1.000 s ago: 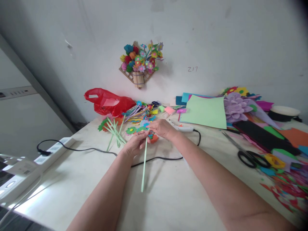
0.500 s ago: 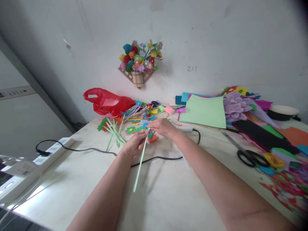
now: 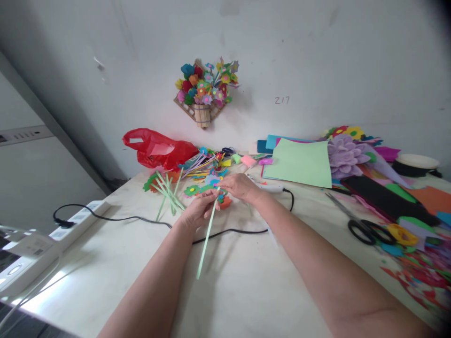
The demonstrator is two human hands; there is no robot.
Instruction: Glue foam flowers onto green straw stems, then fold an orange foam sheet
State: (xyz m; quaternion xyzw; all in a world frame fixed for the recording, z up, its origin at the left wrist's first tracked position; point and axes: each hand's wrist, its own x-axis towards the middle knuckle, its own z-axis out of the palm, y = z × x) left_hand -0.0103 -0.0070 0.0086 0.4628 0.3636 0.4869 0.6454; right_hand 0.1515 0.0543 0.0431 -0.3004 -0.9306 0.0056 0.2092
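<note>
My left hand [image 3: 197, 211] pinches the top of a long pale green straw [image 3: 206, 239] that slants down toward me over the table. My right hand [image 3: 237, 185] is closed at the straw's upper end, fingers pressed on a small foam flower [image 3: 222, 201] with orange and blue petals. Both hands meet at the middle of the table [image 3: 246, 281]. Just left of them lie a green foam flower [image 3: 192, 190] and a loose bunch of green straws [image 3: 168, 192].
A black cable [image 3: 232, 231] runs under my hands to a white power strip [image 3: 79, 218] at left. A red plastic bag [image 3: 158, 149], foam sheets [image 3: 299, 162], black-handled scissors [image 3: 362, 229] and coloured scraps [image 3: 419, 267] crowd the back and right. A flower basket [image 3: 206, 91] hangs on the wall.
The straw's lower end swung left from a second ago, then drifted slightly back. Both hands stay at its top end.
</note>
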